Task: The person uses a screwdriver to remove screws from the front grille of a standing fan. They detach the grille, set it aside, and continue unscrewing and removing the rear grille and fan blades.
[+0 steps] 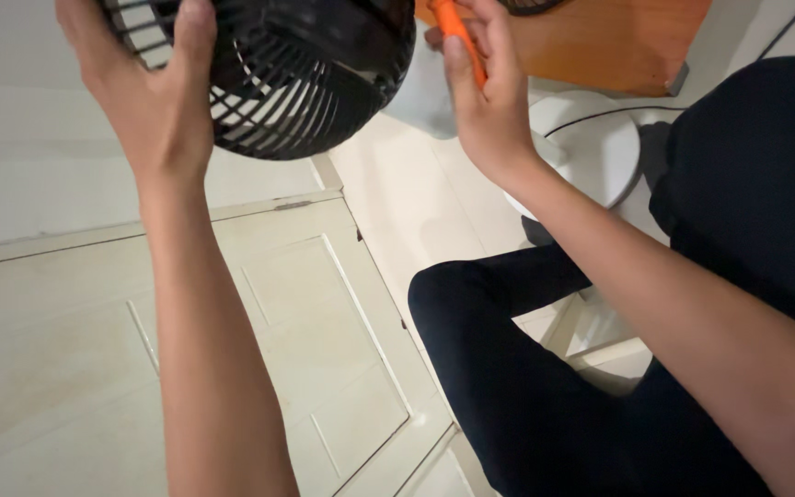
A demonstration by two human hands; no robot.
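Observation:
My left hand (154, 92) grips the rim of a black slatted fan grille (305, 83) at the top of the head view, thumb over its edge. Just right of the grille, my right hand (485, 101) is closed around an orange-handled tool (460, 32); its tip is cut off by the top edge. The grille's upper part is out of frame too. Both forearms reach up from the bottom of the view.
A cream panelled door (259, 331) fills the lower left. My dark-trousered leg (517, 368) lies at lower right. A white round base (591, 147) stands on the pale floor, and an orange wooden surface (600, 41) is at the top right.

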